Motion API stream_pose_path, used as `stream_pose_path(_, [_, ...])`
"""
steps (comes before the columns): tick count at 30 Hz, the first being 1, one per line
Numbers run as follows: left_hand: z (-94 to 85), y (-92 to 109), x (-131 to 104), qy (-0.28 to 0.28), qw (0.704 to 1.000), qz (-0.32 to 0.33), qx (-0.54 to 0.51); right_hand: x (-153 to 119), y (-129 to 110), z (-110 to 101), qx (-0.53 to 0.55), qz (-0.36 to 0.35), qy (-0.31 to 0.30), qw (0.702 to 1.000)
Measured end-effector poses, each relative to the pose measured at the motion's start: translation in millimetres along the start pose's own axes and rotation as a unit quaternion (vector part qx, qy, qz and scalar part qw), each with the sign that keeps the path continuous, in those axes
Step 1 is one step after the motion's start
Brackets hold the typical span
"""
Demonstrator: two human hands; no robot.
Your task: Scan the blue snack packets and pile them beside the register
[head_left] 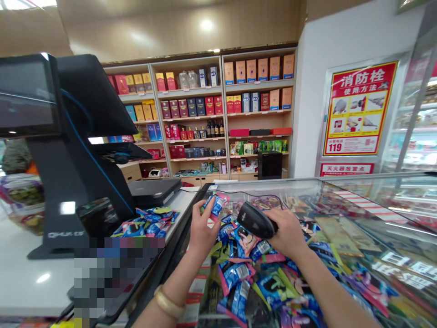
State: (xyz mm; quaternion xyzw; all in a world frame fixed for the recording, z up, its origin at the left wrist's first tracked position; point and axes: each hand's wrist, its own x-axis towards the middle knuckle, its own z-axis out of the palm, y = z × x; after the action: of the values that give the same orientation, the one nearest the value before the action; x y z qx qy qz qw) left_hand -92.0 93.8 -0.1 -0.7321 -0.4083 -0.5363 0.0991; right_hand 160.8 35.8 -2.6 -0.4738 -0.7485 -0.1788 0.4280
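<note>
Pinches 1 small blue-and-pink packet (215,205) between the fingertips of the left hand (204,228), mid-frame. Grasps a black scanner (254,221) in the right hand (290,232), just right of the packet, pointing it leftward. Shows more packets (239,273) heaped on the glass counter (382,218), lower centre, and 1 smaller pile (150,221) left of centre, beside the monitor stand (82,177).

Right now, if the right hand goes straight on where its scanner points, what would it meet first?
Probably the small packet in the left hand, ahead of the black scanner in the right hand, though depth is unclear.
</note>
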Motion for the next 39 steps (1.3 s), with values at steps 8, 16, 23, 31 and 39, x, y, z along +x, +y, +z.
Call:
stream_pose_path(8, [3.3,-5.1,-19.4,-0.052,0.997,0.055,0.013,0.4,-0.2,-3.1,0.006,0.004,-0.042,0.999])
stream_pose_path(16, [3.5,-2.9,-19.5,-0.042,0.997,0.065,0.015,0.4,-0.3,-4.1,0.006,0.003,-0.058,0.998])
stream_pose_path(23, [4.0,-3.0,-20.7,-0.042,0.998,0.047,-0.010,-0.6,0.9,-2.6,-0.006,-0.008,-0.020,1.000])
stream_pose_path(31, [8.7,-2.0,-28.4,-0.168,0.983,-0.031,-0.065,-0.6,1.9,-3.8,-0.010,-0.018,0.021,1.000])
stream_pose_path(39, [-10.9,-23.9,-10.3,-0.099,0.986,-0.109,0.084,-1.0,5.3,-2.0,-0.020,-0.035,0.027,0.999])
